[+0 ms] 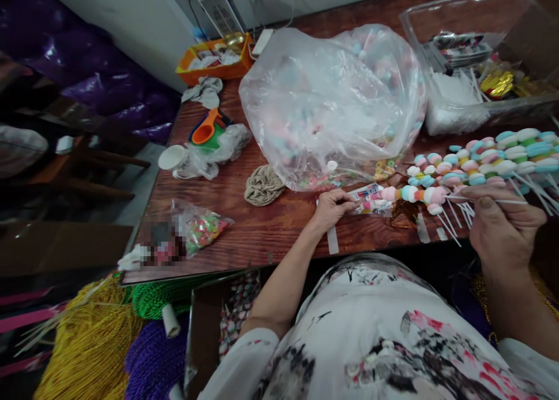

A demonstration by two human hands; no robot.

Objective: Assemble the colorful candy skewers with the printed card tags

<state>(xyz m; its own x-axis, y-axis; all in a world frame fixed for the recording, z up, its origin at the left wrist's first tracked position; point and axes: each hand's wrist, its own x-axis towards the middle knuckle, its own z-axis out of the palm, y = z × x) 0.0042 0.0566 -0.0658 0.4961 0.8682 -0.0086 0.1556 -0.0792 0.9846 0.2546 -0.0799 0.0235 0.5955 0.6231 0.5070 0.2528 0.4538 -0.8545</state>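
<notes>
My right hand is closed around the white stick of a marshmallow skewer, held level above the table's front edge. Pink, white and blue marshmallows with yellow and orange pieces line the skewer, its tip pointing left. At that tip, my left hand pinches the edge of a clear printed plastic sleeve. How far the skewer sits inside the sleeve is hard to make out. Behind my right hand lies a pile of similar marshmallow skewers, white sticks toward me. Gold twist ties lie beside the sleeve.
A large clear bag of marshmallows fills the table's middle. A clear plastic bin stands back right. Leftward are a beige cloth bundle, a bag of colourful pieces, a white cup, an orange tray and cord bundles below.
</notes>
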